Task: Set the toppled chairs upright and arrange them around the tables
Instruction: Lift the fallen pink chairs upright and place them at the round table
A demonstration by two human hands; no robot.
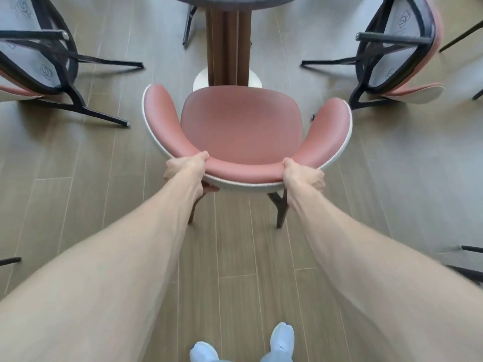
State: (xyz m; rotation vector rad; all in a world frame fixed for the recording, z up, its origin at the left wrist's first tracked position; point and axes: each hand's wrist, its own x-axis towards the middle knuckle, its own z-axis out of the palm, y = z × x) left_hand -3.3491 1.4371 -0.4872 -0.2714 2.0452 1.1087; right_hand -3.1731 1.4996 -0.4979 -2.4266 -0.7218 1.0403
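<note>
A pink upholstered chair (240, 124) with a pale outer shell stands upright on its dark legs, facing a round table (235, 0) with a brown fluted pedestal (227, 43). My left hand (187, 167) grips the curved backrest at its left side. My right hand (303, 175) grips the same backrest at its right side. Two more chairs of the same kind lie toppled: one at the far left (39, 61) and one at the far right (397, 56), both showing their grey undersides and black legs.
The floor is wood-look planks. A white round base (201, 79) sits under the pedestal. Dark chair legs poke in at the left edge (10, 261), the right edge (470, 262) and beyond the table (189, 24). My feet in pale blue shoes (281, 338) stand behind the chair.
</note>
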